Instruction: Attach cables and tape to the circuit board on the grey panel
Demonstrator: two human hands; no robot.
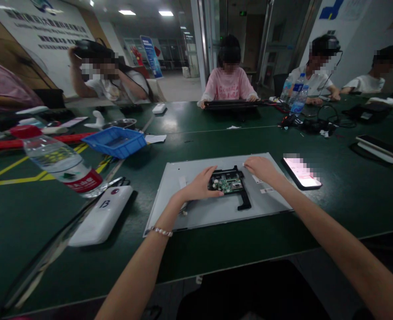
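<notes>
A flat grey panel (203,215) lies on the green table before me. On its middle rests a black plastic frame (245,200) with a green circuit board (230,183) set in it. My left hand (198,184) grips the left side of this framed board, fingers at the far edge and thumb at the near edge. Just right of the frame, my right hand (260,169) is closed in a pinch over the panel. A small whitish bit shows at its fingertips, too small to name. Pale labels (267,190) are stuck on the panel near that hand.
Right of the panel lies a lit phone (302,172). To the left are a white power bank (101,215), a tilted water bottle (61,162) and a blue tray (116,142). Several people sit across the table (196,133); one holds a dark flat panel (231,105).
</notes>
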